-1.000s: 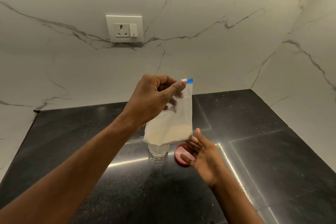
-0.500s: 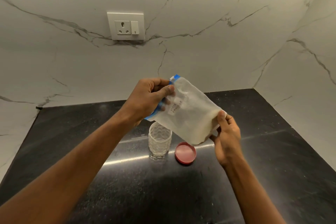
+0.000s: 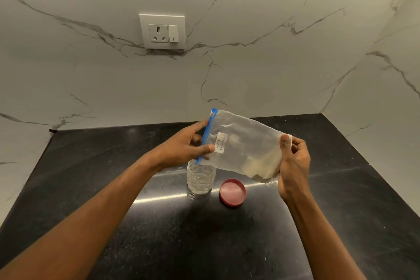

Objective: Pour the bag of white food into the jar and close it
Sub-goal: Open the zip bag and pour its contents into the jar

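A clear zip bag [image 3: 245, 145] with a blue seal strip and a small white label lies nearly sideways in the air, white powder gathered at its right end. My left hand [image 3: 184, 145] pinches the blue zip end, which hangs just above the open clear glass jar [image 3: 200, 179] on the black counter. My right hand [image 3: 293, 161] grips the bag's bottom corner, held higher to the right. The red lid [image 3: 232, 192] lies flat on the counter, right of the jar and apart from it.
The black stone counter [image 3: 159, 234] runs into a corner of white marble walls. A white socket and switch plate [image 3: 162, 31] sits on the back wall above the jar.
The bag has swung from hanging upright to nearly sideways. My right hand took hold of its bottom corner and raised it, while my left hand lowered the zip end towards the jar's mouth.
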`<state>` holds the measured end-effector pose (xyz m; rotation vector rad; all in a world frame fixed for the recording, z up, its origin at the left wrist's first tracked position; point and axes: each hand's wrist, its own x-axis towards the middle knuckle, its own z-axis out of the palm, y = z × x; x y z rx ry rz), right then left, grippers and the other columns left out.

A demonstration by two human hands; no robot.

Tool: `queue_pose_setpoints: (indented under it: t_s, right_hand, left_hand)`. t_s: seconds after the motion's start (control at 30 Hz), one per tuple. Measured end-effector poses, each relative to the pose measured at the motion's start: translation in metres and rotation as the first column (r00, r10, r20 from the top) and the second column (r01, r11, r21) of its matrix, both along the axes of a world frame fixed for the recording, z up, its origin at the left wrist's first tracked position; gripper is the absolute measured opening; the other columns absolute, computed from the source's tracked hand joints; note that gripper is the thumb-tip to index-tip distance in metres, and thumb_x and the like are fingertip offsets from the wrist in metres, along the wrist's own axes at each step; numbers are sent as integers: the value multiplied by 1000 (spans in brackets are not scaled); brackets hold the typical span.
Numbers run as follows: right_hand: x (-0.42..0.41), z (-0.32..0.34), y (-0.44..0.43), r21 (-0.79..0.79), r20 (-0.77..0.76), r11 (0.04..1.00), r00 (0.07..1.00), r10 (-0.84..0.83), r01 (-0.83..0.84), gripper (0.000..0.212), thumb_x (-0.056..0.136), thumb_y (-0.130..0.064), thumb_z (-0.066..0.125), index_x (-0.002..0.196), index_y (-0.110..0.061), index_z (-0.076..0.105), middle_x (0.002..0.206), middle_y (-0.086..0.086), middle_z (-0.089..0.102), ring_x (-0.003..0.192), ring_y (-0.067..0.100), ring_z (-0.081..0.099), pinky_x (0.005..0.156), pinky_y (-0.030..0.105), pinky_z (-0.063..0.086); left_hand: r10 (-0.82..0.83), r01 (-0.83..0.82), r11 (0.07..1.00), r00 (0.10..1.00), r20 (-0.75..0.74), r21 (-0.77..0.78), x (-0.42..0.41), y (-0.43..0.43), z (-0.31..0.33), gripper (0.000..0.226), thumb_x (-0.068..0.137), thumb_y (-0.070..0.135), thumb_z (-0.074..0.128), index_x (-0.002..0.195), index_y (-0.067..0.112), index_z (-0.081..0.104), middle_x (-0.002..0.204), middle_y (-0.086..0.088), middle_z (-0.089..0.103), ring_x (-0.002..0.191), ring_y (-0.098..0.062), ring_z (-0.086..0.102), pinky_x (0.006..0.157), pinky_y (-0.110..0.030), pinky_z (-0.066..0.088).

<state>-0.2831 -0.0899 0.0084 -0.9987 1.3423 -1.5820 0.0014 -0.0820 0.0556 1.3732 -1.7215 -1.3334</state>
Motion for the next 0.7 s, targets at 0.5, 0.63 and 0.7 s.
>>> queue_pose_setpoints:
  t_s: [0.5, 0.63, 0.7]
  right_hand:
    - [6, 32, 5, -164, -171, 981, 982, 73, -102, 13, 99, -38, 63, 99, -26, 60, 90, -2, 62, 72, 2, 63, 63, 21, 58]
    - [8, 37, 6, -187, -184, 973, 978, 97, -132, 8, 99, -33, 67, 101, -27, 62, 89, -8, 67, 75, 3, 66, 64, 22, 60]
    - [10, 39, 6, -202, -188, 968, 976, 108, -146, 4, 100, -27, 68, 103, -27, 65, 87, -13, 71, 77, 3, 68, 65, 20, 59]
  left_hand:
    - [254, -261, 964, 959, -127, -47, 6, 2, -27, 22, 103, 30, 62, 117, 16, 73, 110, 3, 80, 103, -11, 78, 92, -36, 65]
    - [309, -321, 946, 935, -174, -47, 6, 2, -35, 16, 102, 28, 65, 109, 18, 75, 101, 7, 81, 98, -10, 78, 78, -23, 65]
    - [316, -335, 940, 923, -220, -56, 7, 3, -37, 12, 101, 23, 67, 111, 23, 74, 103, 10, 82, 99, -9, 78, 75, -20, 63]
